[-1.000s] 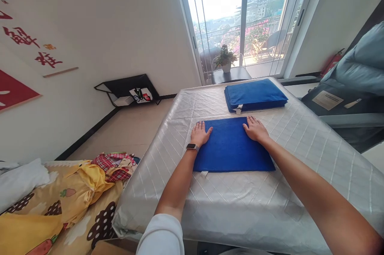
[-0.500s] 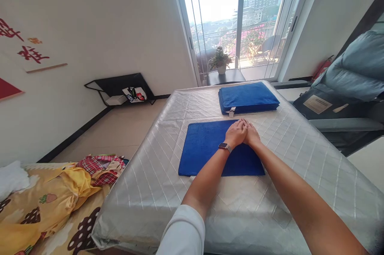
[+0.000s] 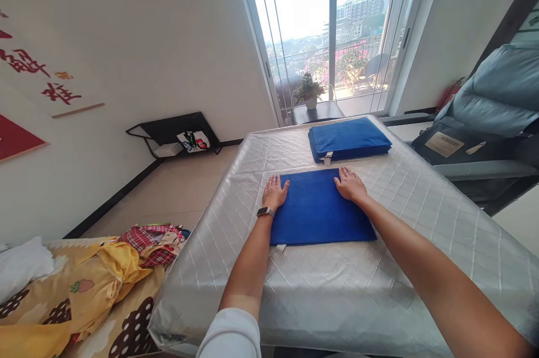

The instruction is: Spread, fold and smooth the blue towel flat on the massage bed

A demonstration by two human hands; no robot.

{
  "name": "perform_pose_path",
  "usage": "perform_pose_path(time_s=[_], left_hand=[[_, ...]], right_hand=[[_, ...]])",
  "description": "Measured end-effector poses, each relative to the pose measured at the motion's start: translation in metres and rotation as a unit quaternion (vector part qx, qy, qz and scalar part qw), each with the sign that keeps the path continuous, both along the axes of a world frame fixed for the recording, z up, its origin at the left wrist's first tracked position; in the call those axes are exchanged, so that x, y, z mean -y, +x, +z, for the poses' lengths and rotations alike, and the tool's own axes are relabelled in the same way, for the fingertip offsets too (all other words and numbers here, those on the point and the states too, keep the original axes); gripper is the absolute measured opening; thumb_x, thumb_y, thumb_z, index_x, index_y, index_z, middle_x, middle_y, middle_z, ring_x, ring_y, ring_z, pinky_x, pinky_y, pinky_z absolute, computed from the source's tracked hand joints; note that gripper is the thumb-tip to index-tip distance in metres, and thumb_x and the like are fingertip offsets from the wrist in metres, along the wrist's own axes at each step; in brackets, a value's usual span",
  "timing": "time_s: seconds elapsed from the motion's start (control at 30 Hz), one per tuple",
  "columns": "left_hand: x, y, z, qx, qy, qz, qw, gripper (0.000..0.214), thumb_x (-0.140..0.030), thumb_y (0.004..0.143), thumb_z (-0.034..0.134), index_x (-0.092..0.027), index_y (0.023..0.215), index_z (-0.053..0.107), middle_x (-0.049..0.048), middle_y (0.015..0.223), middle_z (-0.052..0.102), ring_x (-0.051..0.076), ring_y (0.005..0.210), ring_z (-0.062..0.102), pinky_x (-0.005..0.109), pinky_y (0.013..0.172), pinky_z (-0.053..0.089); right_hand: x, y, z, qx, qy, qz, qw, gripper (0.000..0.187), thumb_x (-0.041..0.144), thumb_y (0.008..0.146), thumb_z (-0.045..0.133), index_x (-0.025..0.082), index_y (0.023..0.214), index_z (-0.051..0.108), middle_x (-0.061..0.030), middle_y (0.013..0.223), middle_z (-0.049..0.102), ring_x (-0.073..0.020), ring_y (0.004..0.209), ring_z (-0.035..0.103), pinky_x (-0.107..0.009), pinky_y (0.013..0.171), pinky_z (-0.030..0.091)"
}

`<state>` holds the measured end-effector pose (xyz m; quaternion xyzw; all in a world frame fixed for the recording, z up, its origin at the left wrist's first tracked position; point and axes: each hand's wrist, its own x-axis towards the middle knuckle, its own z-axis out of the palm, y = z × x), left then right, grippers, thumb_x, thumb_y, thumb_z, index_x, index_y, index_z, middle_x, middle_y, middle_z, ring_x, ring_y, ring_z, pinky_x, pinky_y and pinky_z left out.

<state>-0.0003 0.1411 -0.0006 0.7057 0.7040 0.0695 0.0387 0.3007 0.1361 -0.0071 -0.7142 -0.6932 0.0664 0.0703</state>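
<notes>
A flat, rectangular blue cloth (image 3: 322, 217) lies on a shiny silver quilted cover (image 3: 223, 240). The left hand (image 3: 275, 194) rests open at the cloth's far left corner, the right hand (image 3: 351, 184), also open, at its far right. Just beyond the cloth sits a rectangular blue cloth stack (image 3: 349, 136).

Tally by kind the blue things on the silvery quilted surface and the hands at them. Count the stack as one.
Blue stack: 1
Flat blue cloth: 1
Hands (left hand, right hand): 2
Total: 4
</notes>
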Motion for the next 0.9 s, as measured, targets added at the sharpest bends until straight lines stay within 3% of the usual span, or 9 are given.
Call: perform_pose_path(time_s=[0.3, 0.47, 0.57, 0.67, 0.73, 0.8, 0.9], left_hand=[[-0.003, 0.002, -0.005, -0.001, 0.002, 0.002, 1.0, 0.08, -0.062, 0.103, 0.012, -0.011, 0.162, 0.03, 0.0133, 0.17, 0.023, 0.023, 0.158, 0.019, 0.038, 0.128, 0.015], [0.004, 0.01, 0.006, -0.031, 0.041, 0.018, 0.999, 0.076, -0.056, 0.105, 0.017, -0.005, 0.16, 0.033, 0.0163, 0.169, 0.027, 0.025, 0.158, 0.02, 0.04, 0.129, 0.01], [0.015, 0.048, 0.019, -0.022, 0.098, -0.036, 0.994, 0.071, -0.051, 0.107, 0.017, -0.005, 0.157, 0.039, 0.0165, 0.166, 0.034, 0.025, 0.156, 0.025, 0.038, 0.129, 0.014], [0.026, 0.11, 0.024, 0.016, 0.09, -0.184, 0.979, 0.068, -0.052, 0.108, 0.02, -0.01, 0.155, 0.044, 0.0131, 0.162, 0.043, 0.022, 0.153, 0.034, 0.035, 0.127, 0.023], [0.031, 0.15, 0.019, 0.032, 0.064, -0.249, 0.966, 0.069, -0.054, 0.108, 0.02, -0.01, 0.155, 0.044, 0.0124, 0.163, 0.042, 0.022, 0.153, 0.033, 0.035, 0.127, 0.023], [0.032, 0.177, 0.01, 0.042, 0.038, -0.254, 0.966, 0.072, -0.055, 0.108, 0.015, -0.009, 0.157, 0.041, 0.0133, 0.165, 0.038, 0.022, 0.155, 0.03, 0.037, 0.128, 0.02], [0.033, 0.185, -0.001, 0.047, 0.017, -0.223, 0.974, 0.076, -0.056, 0.107, 0.01, -0.008, 0.159, 0.036, 0.0138, 0.167, 0.033, 0.022, 0.156, 0.026, 0.038, 0.129, 0.017]], right_hand=[[0.025, 0.002, -0.001, 0.022, -0.009, 0.017, 1.0, 0.071, 0.047, 0.106, 0.018, 0.009, 0.165, 0.024, -0.0098, 0.172, 0.017, -0.0244, 0.158, 0.016, -0.044, 0.128, 0.013], [0.029, 0.002, -0.006, 0.015, 0.009, 0.005, 1.0, 0.072, 0.048, 0.106, 0.018, 0.008, 0.166, 0.023, -0.0091, 0.172, 0.018, -0.0241, 0.158, 0.017, -0.043, 0.128, 0.012], [0.029, 0.0, -0.005, 0.014, 0.011, 0.006, 1.0, 0.072, 0.047, 0.106, 0.019, 0.008, 0.165, 0.024, -0.0093, 0.171, 0.019, -0.0243, 0.158, 0.018, -0.043, 0.128, 0.012], [0.031, 0.001, -0.005, 0.016, 0.015, 0.007, 1.0, 0.071, 0.046, 0.106, 0.018, 0.008, 0.165, 0.025, -0.0094, 0.171, 0.021, -0.0246, 0.158, 0.019, -0.043, 0.128, 0.013], [0.033, 0.002, -0.005, 0.02, 0.019, 0.015, 1.0, 0.068, 0.042, 0.106, 0.018, 0.009, 0.165, 0.025, -0.0093, 0.171, 0.02, -0.0247, 0.158, 0.019, -0.042, 0.128, 0.013], [0.034, 0.004, -0.005, 0.024, 0.017, 0.024, 0.999, 0.066, 0.038, 0.106, 0.02, 0.009, 0.166, 0.024, -0.0094, 0.172, 0.019, -0.0241, 0.158, 0.018, -0.04, 0.128, 0.014], [0.035, 0.005, -0.004, 0.023, 0.013, 0.029, 0.999, 0.067, 0.038, 0.105, 0.021, 0.007, 0.165, 0.024, -0.0108, 0.172, 0.018, -0.0239, 0.158, 0.016, -0.04, 0.128, 0.013]])
